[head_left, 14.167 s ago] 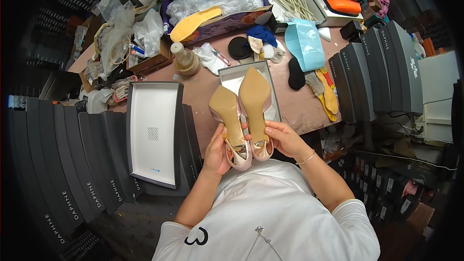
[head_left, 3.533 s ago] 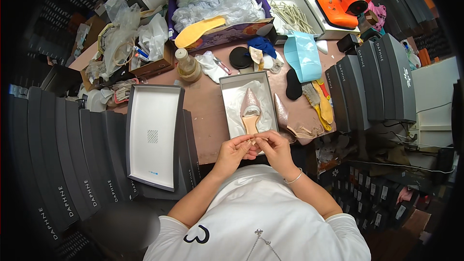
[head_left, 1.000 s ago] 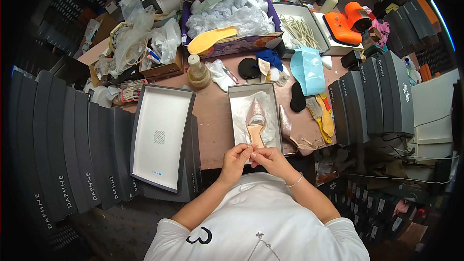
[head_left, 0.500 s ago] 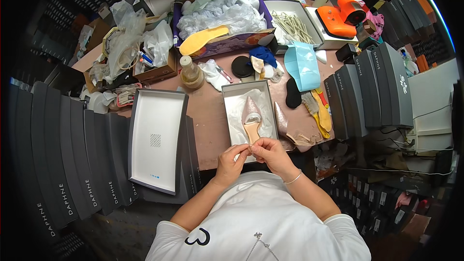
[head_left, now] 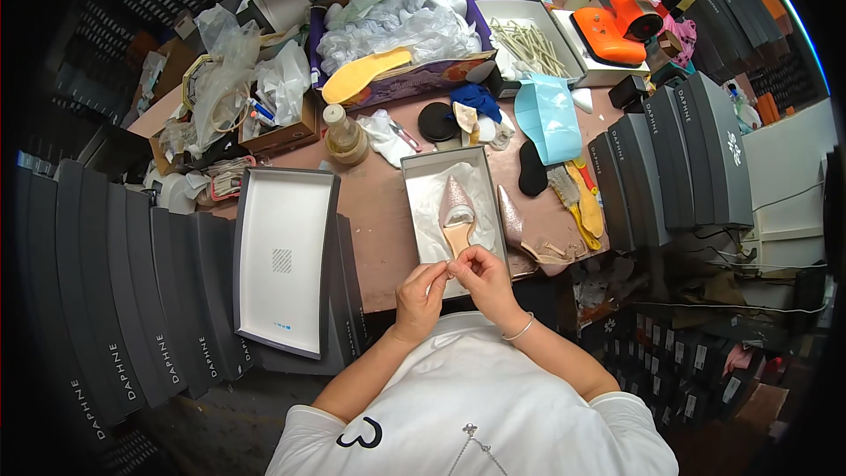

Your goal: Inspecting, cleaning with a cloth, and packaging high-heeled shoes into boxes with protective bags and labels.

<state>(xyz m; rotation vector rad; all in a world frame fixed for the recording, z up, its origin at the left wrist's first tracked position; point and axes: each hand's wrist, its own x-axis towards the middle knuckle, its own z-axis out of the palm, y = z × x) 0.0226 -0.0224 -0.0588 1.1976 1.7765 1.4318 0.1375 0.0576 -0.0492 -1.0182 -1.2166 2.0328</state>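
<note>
On your far left, a row of dark boxes [head_left: 115, 300] stands on edge, curving along the table's left side. Just right of them, a box lid [head_left: 284, 260] lies open side up, its white inside showing, its near end past the table edge [head_left: 379, 295].

At the centre sits an open box [head_left: 414, 203], lined with white paper. In it lies a shoe [head_left: 458, 216], glittery pink with a tan sole. Its long axis runs away from you: the pointed toe aims at the far side of the table, the heel end comes toward you.

Your left hand [head_left: 419, 300] and right hand [head_left: 480, 278] meet at the near end of the box, over the table edge. Both are curled nearly closed, fingertips pinched together on something small at the shoe's heel end; what exactly you pinch is too small to tell. The two hands touch each other.

Just right of the box, a second shoe [head_left: 514, 225] lies on the bare table, toe also pointing away. Beyond it lie a black insole [head_left: 531, 167] and a yellow brush [head_left: 586, 198], then another row of dark boxes [head_left: 679, 167] on edge.

Open room is slight: bare table shows only in the strip between the lid and the box. The far half is crowded with bags, a bottle [head_left: 342, 134] and a tray [head_left: 529, 44].
</note>
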